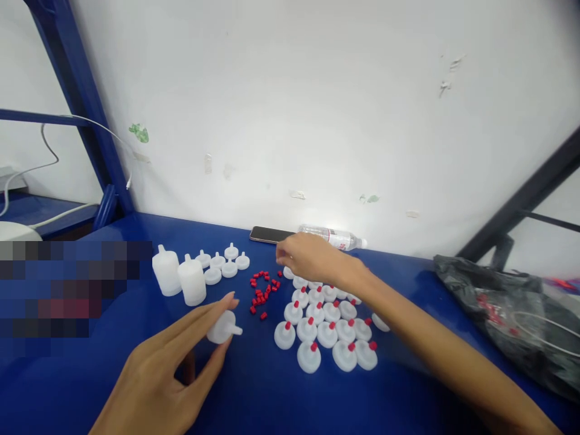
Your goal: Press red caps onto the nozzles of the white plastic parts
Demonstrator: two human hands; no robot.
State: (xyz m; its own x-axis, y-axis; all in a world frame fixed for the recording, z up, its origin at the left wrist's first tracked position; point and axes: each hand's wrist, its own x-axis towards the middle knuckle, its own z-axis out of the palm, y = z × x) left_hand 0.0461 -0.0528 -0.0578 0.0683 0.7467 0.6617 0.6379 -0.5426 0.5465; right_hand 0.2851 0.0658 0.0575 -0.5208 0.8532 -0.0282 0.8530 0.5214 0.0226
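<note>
My left hand [167, 362] pinches a white nozzle cap [222, 328] whose spout points right, with no red tip on it. Above the far end of the red-tipped caps hovers my right hand [308, 257], its fingers pressed together; whatever they hold is hidden. Small red caps [260, 296] lie scattered on the blue table between the hands. Several white lids with red tips [309, 357] stand in rows beneath and in front of my right forearm. Left of the red caps is a group of white lids without red tips [212, 276], beside two stacks of white lids [193, 282].
A phone [267, 235] and a clear bottle [342, 238] lie along the wall behind my right hand. A black plastic bag [466, 290] with red pieces sits at the right edge. Blue frame posts [86, 90] rise at the left, near white cables.
</note>
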